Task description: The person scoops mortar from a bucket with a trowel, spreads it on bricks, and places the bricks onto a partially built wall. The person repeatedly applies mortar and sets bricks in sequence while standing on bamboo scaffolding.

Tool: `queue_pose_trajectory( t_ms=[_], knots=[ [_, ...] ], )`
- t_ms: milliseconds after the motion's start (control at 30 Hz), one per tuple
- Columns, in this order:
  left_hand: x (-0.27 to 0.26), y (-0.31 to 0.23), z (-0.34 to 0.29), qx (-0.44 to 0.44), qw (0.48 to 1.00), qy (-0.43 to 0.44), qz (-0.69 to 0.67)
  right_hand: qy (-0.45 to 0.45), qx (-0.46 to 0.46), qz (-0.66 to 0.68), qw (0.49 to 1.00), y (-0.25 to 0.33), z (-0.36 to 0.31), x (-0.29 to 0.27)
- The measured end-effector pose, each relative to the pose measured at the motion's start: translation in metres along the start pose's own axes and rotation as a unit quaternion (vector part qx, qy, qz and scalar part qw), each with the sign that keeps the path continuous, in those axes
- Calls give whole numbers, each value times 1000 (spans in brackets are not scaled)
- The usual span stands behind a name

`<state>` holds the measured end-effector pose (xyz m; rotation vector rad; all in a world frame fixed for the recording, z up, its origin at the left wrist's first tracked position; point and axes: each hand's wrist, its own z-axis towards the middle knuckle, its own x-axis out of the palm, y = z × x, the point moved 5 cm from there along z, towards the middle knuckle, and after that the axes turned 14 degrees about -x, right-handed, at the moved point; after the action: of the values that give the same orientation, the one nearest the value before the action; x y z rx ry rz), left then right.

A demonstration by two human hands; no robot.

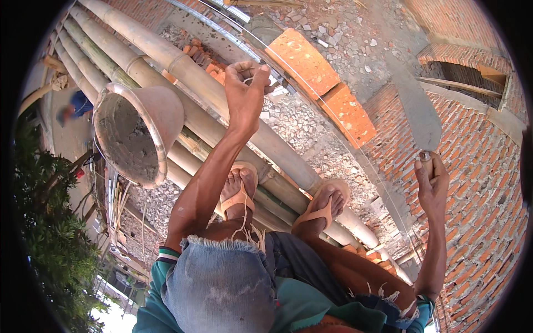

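Note:
My right hand point(433, 186) grips the handle of a trowel point(417, 114), its long grey blade pointing away over the brick wall at the right. Held out above the bamboo poles, my left hand point(247, 94) has its fingers curled in toward the thumb. Whatever those fingers hold, if anything, is too small to make out. Just to the right of that hand, two orange bricks point(304, 62) lie end to end along a thin taut string point(347, 130). A bucket point(139, 130) with grey mortar inside tilts on the poles to the left.
My sandalled feet point(240, 194) stand on several thick bamboo poles point(205, 77) running diagonally. Below lie rubble point(302, 125) and broken bricks point(202, 58). A brick wall point(472, 183) fills the right side. Leafy branches point(55, 222) and a blurred person in blue point(80, 104) appear at the left.

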<state>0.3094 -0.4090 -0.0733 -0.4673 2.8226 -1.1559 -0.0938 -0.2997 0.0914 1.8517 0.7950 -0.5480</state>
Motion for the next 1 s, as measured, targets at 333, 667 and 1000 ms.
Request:
queue_pose_trajectory(
  t_ms=[333, 667, 1000],
  knots=[
    [59, 44, 2, -99, 993, 62, -32, 8, -202, -29, 979, 26, 89, 81],
    [57, 48, 6, -103, 994, 46, -5, 44, -257, -50, 964, 33, 111, 98],
    [58, 50, 3, -117, 992, 42, -23, 39, -255, -98, 961, 20, 99, 114]
  ],
)
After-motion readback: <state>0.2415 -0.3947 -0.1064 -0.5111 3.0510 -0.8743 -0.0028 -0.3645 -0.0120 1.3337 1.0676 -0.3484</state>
